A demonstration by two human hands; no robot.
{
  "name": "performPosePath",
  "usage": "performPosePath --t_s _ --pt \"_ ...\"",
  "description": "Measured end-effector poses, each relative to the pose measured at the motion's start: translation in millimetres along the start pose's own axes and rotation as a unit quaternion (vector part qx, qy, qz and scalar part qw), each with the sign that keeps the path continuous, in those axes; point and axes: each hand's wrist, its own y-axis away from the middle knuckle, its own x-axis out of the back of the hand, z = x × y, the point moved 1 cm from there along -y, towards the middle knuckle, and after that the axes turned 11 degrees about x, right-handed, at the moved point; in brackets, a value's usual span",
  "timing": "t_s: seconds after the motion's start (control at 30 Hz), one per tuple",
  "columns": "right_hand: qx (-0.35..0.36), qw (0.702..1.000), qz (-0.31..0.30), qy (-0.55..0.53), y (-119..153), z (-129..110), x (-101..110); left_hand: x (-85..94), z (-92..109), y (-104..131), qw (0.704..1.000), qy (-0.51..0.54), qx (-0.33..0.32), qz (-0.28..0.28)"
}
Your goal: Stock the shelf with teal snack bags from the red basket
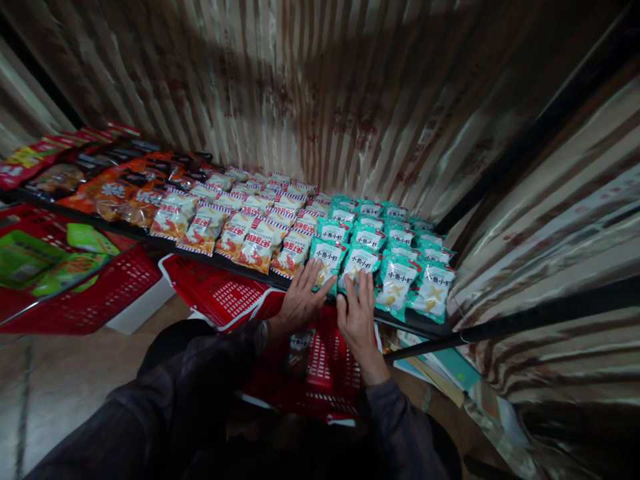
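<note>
Rows of teal snack packets (400,277) stand at the right end of a dark shelf (240,267). My left hand (304,300) rests with spread fingers on the lower part of a front-row teal packet (329,257). Beside it, my right hand (357,317) touches the neighbouring front packet (361,261) with its fingertips, fingers apart. Neither hand is wrapped round a packet. White, red and blue striped packets (260,243) fill the shelf's middle, left of the teal ones.
Orange packets (110,197) and red packets (30,160) lie farther left. Below are a red basket (120,287) with green packets and another red basket (325,367) under my hands. Black poles (550,313) and striped curtains (300,80) surround the shelf.
</note>
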Motion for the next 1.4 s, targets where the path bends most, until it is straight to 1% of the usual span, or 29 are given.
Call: performPosePath --t_s 0.27,0.43,0.6,0.8,0.87,0.97,1.2,1.4 --pt "-0.018 0.999 -0.007 0.028 -2 1 -11 -5.6 -9 -3 0.998 0.05 -0.027 -0.005" --pt "-0.01 0.998 0.002 0.069 -7 -5 -10 -13.1 -15 -4 0.996 0.074 -0.024 0.031" --pt "0.024 0.998 -0.012 0.063 -15 -12 -14 -16.4 -19 -9 0.993 0.106 -0.021 0.048" --pt "0.002 0.996 0.013 0.093 -17 1 -20 -15.5 -23 -15 0.991 0.114 -0.046 0.059" --pt "-0.006 0.995 0.019 0.093 -16 7 -21 -15.6 -24 -16 0.99 0.118 -0.048 0.058" --pt "-0.007 0.996 0.025 0.084 -14 11 -24 -15.5 -24 -18 0.991 0.117 -0.033 0.048" --pt "-0.008 0.997 0.016 0.08 -10 14 -28 -14.0 -22 -22 0.997 0.076 -0.018 0.011" --pt "0.0 0.996 0.005 0.092 -12 15 -25 -15.4 -22 -22 0.998 0.061 -0.018 0.012"
